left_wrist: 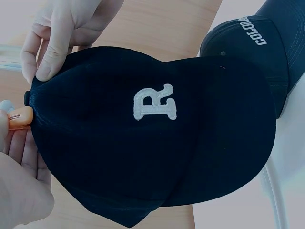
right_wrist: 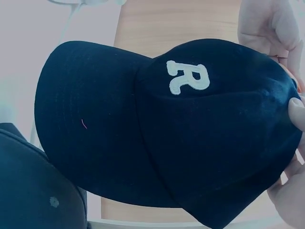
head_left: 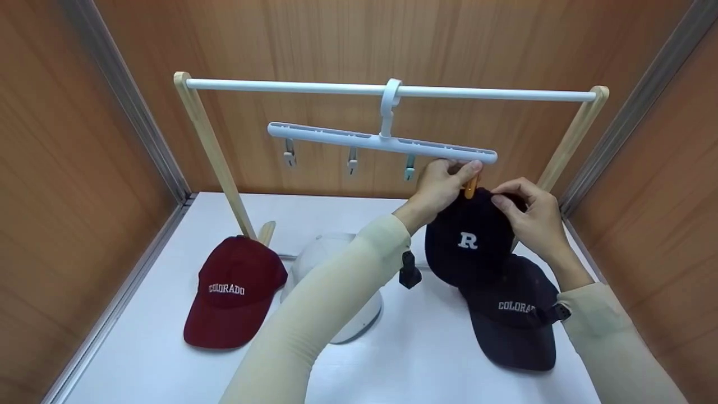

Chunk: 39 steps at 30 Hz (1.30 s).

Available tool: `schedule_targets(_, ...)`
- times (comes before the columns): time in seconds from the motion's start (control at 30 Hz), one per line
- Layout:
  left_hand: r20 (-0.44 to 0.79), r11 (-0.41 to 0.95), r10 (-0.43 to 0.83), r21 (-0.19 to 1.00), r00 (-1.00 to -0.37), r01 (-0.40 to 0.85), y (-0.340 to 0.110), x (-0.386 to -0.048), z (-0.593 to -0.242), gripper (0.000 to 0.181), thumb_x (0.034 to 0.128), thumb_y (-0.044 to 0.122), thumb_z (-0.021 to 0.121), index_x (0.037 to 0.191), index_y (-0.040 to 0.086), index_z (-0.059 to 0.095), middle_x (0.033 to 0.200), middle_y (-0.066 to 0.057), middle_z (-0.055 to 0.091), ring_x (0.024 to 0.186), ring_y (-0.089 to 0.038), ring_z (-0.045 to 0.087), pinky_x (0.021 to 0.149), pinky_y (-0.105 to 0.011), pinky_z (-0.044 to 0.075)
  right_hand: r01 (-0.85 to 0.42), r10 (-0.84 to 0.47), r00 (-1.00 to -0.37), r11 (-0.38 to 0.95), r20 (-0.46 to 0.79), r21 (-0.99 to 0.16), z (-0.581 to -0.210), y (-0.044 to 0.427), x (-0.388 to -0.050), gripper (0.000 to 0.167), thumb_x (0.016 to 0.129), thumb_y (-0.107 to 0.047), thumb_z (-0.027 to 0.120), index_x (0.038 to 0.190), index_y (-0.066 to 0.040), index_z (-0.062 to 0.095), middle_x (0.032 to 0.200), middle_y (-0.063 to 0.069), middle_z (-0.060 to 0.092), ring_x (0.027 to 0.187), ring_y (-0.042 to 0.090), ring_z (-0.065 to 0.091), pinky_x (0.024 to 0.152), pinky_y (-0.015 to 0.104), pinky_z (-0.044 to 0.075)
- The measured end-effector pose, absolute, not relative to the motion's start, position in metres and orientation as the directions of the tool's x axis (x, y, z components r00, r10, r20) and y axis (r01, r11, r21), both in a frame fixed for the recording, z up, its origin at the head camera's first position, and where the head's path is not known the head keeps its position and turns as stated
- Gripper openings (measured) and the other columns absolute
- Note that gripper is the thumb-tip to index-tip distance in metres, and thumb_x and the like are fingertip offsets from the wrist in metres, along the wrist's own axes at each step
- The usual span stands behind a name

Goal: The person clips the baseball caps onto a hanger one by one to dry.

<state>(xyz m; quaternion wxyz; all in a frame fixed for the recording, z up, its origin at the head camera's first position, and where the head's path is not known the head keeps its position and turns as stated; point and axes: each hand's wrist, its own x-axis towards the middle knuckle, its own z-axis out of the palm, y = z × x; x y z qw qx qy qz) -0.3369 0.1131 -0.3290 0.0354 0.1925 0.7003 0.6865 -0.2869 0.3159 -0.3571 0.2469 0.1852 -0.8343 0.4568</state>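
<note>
Wood-grain walls [head_left: 314, 45] stand around a white desk [head_left: 409, 348], where a person in pale sleeves works with both hands raised. Above the hands, a white rod [head_left: 280, 86] on wooden legs carries a pale hanger [head_left: 331, 136] by its hook; the hanger tilts, its lower end just over the left hand. The left hand [head_left: 437, 184] has its thumb and fingers closed in a pinch on an orange clip [head_left: 470, 188] under that end. The right hand [head_left: 533, 216], thumb in front and fingers behind, pinches the crown of a black cap [head_left: 457, 261] marked with a white R. This cap hangs brim down, below and between the hands, its top against the clip's tip; whether the clip grips the cloth, I cannot tell. Left of the left hand, three small clips [head_left: 352, 163] dangle from the hanger. Below the right hand lies a dark cap [head_left: 519, 342] lettered in white, partly covered from view by the black one. Below and left of the left hand sits a white cap [head_left: 317, 252], half hidden by the sleeve; farther left is a dark red cap [head_left: 238, 308] reading COLORADO.
</note>
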Motion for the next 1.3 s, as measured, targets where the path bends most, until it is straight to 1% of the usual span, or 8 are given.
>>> schedule_targets(0.33,0.216,-0.006,0.321,0.974,-0.922,0.226,0.1112,-0.3357,-0.3297,0.027,0.1053,0.036,0.066,0.12,0.016,0.075,0.107,0.006,0.075,0.097,-0.009,0.067,0.089,-0.023,0.055,-0.538,-0.072,-0.801,0.522,0.595,-0.661,-0.3561,0.313,-0.287,0.012,0.101,-0.007,0.072,0.112,-0.006,0.076,0.107,0.008,0.074,0.095,0.008,0.067,0.08,0.015,0.051)
schedule_targets(0.47,0.222,-0.024,0.326,0.974,-0.919,0.226,0.1109,-0.3362,-0.33,0.027,0.1054,0.035,0.066,0.12,0.015,0.075,0.113,0.0,0.076,0.098,-0.009,0.067,0.089,-0.023,0.055,-0.523,-0.051,-0.806,0.529,0.59,-0.668,-0.3568,0.3111,-0.2863,0.012,0.102,-0.009,0.072,0.113,-0.007,0.076,0.106,0.008,0.074,0.093,0.009,0.067,0.078,0.016,0.051)
schedule_targets(0.57,0.232,-0.033,0.327,0.972,-0.916,0.234,0.1102,-0.3368,-0.331,0.027,0.1058,0.035,0.066,0.121,0.015,0.075,0.115,-0.003,0.076,0.098,-0.009,0.067,0.089,-0.023,0.055,-0.504,-0.033,-0.814,0.538,0.58,-0.676,-0.3576,0.3102,-0.2864,0.013,0.102,-0.01,0.072,0.114,-0.008,0.076,0.107,0.007,0.074,0.094,0.009,0.067,0.079,0.016,0.051)
schedule_targets(0.7,0.249,-0.038,0.326,0.967,-0.912,0.25,0.1088,-0.3371,-0.3325,0.027,0.1064,0.034,0.065,0.122,0.014,0.074,0.11,0.0,0.075,0.097,-0.01,0.067,0.089,-0.023,0.055,-0.485,-0.017,-0.821,0.548,0.571,-0.681,-0.3578,0.3091,-0.2868,0.013,0.102,-0.011,0.073,0.114,-0.009,0.076,0.108,0.005,0.074,0.096,0.008,0.066,0.081,0.016,0.05)
schedule_targets(0.93,0.234,-0.051,0.344,0.972,-0.91,0.231,0.107,-0.3365,-0.3353,0.029,0.107,0.036,0.065,0.124,0.014,0.073,0.114,-0.002,0.074,0.099,-0.011,0.067,0.092,-0.024,0.055,-0.476,-0.01,-0.825,0.552,0.565,-0.685,-0.3571,0.3067,-0.2856,0.012,0.102,-0.012,0.073,0.113,-0.01,0.076,0.107,0.005,0.075,0.097,0.007,0.067,0.083,0.016,0.05)
schedule_targets(1.1,0.219,-0.035,0.336,0.975,-0.916,0.22,0.1056,-0.3366,-0.3367,0.031,0.1067,0.038,0.065,0.126,0.016,0.072,0.112,0.005,0.073,0.104,-0.01,0.067,0.096,-0.024,0.054,-0.482,-0.017,-0.821,0.557,0.571,-0.676,-0.3569,0.3072,-0.2867,0.012,0.102,-0.013,0.072,0.113,-0.01,0.077,0.108,0.005,0.075,0.098,0.007,0.068,0.083,0.016,0.05)
schedule_targets(1.3,0.208,0.003,0.347,0.975,-0.914,0.223,0.1033,-0.336,-0.3384,0.036,0.1061,0.043,0.064,0.131,0.018,0.071,0.115,0.008,0.072,0.109,-0.008,0.066,0.103,-0.027,0.052,-0.474,-0.015,-0.824,0.563,0.566,-0.677,-0.3579,0.3073,-0.287,0.012,0.102,-0.013,0.073,0.113,-0.01,0.077,0.108,0.005,0.076,0.1,0.006,0.068,0.085,0.016,0.05)
